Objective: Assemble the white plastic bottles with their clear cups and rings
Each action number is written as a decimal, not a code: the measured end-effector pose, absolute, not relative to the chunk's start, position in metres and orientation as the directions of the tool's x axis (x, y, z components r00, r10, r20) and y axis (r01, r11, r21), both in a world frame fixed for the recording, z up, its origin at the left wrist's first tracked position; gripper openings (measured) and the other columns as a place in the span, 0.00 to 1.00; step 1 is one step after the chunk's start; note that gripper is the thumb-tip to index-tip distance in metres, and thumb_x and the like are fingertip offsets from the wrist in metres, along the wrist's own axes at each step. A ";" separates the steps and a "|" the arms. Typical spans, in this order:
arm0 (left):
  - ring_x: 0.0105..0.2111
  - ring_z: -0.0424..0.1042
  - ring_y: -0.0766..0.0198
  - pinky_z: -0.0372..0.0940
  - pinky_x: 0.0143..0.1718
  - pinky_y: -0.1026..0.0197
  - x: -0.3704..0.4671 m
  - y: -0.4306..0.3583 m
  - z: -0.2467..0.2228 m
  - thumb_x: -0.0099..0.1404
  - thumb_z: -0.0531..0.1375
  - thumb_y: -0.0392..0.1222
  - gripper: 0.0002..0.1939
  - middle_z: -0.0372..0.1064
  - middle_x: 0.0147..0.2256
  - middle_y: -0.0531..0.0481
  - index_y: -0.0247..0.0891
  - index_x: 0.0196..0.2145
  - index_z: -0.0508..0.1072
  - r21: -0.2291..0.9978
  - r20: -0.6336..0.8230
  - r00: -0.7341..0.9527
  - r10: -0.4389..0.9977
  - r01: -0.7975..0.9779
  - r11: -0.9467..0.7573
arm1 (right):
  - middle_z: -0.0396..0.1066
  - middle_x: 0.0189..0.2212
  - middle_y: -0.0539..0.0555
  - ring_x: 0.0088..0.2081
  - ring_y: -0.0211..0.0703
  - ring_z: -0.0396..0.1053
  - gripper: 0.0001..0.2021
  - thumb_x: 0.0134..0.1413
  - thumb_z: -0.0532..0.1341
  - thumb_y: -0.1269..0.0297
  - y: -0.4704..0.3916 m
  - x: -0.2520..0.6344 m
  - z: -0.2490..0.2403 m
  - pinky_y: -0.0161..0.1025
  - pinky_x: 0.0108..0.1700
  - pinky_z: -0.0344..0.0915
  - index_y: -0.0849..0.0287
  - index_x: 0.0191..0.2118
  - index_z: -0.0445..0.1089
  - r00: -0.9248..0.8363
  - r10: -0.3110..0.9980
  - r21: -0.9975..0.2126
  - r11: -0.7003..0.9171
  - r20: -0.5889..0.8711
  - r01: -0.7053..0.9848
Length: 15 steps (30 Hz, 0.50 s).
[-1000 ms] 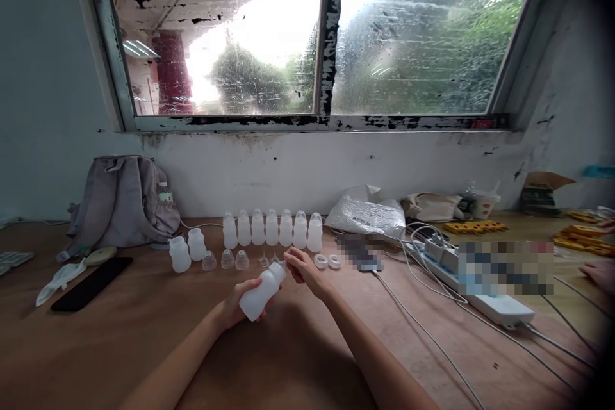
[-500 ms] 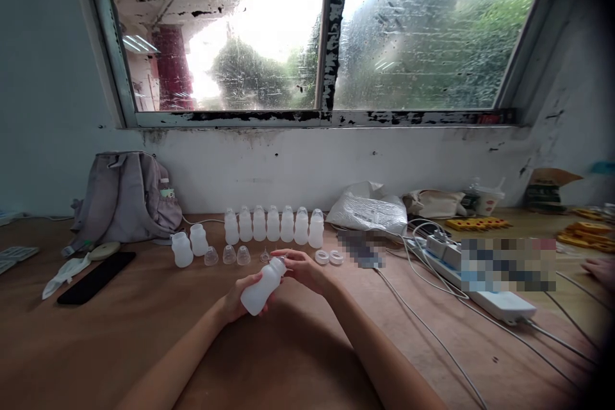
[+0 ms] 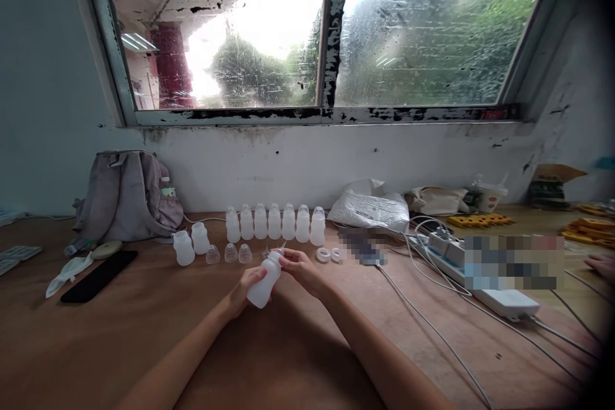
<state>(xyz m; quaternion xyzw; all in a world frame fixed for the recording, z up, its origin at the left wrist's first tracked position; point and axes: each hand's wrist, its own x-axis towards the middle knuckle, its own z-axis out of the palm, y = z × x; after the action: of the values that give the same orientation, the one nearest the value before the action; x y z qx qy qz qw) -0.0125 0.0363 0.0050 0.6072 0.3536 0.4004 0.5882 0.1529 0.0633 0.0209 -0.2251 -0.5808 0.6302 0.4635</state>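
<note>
Brown, smooth-topped table (image 3: pixel 120 333) under a dirty, streaked window (image 3: pixel 423 45) with flaking frame paint. Head view only.

Change over the last second: the frosted white waisted bottle (image 3: pixel 265 283) stands steeper, though tilted, and a clear pointed tip (image 3: pixel 283 245) now shows above its neck. Suggests, as a judgement, that the top piece is at the mouth; seating can't be confirmed.

Bottle is off the table, between the hands. Left hand (image 3: pixel 243 291): fingers wrapped round the body, clamped on it. Right hand (image 3: pixel 302 272): fingertips bunched at the neck; can't tell whether they pinch the rim or the clear piece.

Materials: bottle matt, translucent, plastic-looking. Behind it, a row of frosted bottles with clear domed tops (image 3: pixel 274 223), upright. To the left, two uncapped frosted bottles (image 3: pixel 184 250) and three clear, ribbed-looking dome caps (image 3: pixel 231 254). Just behind the held bottle, a small clear pointed piece (image 3: pixel 266 252). To the right, two white flat rings (image 3: pixel 323 255), glossy.
</note>
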 end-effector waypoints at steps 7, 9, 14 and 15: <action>0.30 0.66 0.59 0.60 0.32 0.59 -0.013 0.027 0.018 0.58 0.52 0.50 0.19 0.67 0.30 0.45 0.33 0.41 0.66 0.918 0.288 0.378 0.880 0.152 -0.366 | 0.70 0.35 0.56 0.40 0.47 0.64 0.19 0.36 0.65 0.58 0.059 0.145 0.023 0.42 0.43 0.58 0.61 0.37 0.70 -0.331 0.914 -0.951 0.147 0.237 -0.273; 0.35 0.65 0.55 0.58 0.38 0.57 -0.013 0.023 0.021 0.58 0.53 0.47 0.19 0.67 0.34 0.43 0.34 0.44 0.66 0.852 0.369 0.353 0.860 0.240 -0.464 | 0.70 0.35 0.55 0.42 0.47 0.64 0.19 0.35 0.66 0.59 0.059 0.144 0.022 0.42 0.44 0.58 0.61 0.37 0.70 -0.321 0.918 -0.952 0.149 0.234 -0.267; 0.40 0.64 0.53 0.56 0.43 0.57 -0.009 0.023 0.014 0.56 0.55 0.47 0.23 0.66 0.41 0.43 0.35 0.48 0.62 0.864 0.400 0.283 0.872 0.202 -0.462 | 0.69 0.39 0.56 0.44 0.48 0.63 0.19 0.39 0.63 0.56 0.062 0.140 0.015 0.44 0.46 0.58 0.59 0.40 0.68 -0.265 0.921 -0.941 0.217 0.285 -0.259; 0.42 0.64 0.53 0.56 0.44 0.57 -0.007 0.025 0.010 0.56 0.54 0.47 0.23 0.65 0.43 0.44 0.36 0.49 0.61 0.873 0.408 0.226 0.885 0.188 -0.451 | 0.68 0.39 0.56 0.44 0.48 0.63 0.20 0.40 0.62 0.55 0.062 0.138 0.013 0.44 0.46 0.58 0.59 0.41 0.66 -0.251 0.922 -0.940 0.231 0.294 -0.253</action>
<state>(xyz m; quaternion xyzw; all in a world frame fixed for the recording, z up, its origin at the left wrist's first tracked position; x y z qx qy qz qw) -0.0070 0.0248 0.0104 0.6972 0.3844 0.4890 0.3563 0.1377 0.0622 0.0134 -0.2927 -0.5716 0.5466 0.5374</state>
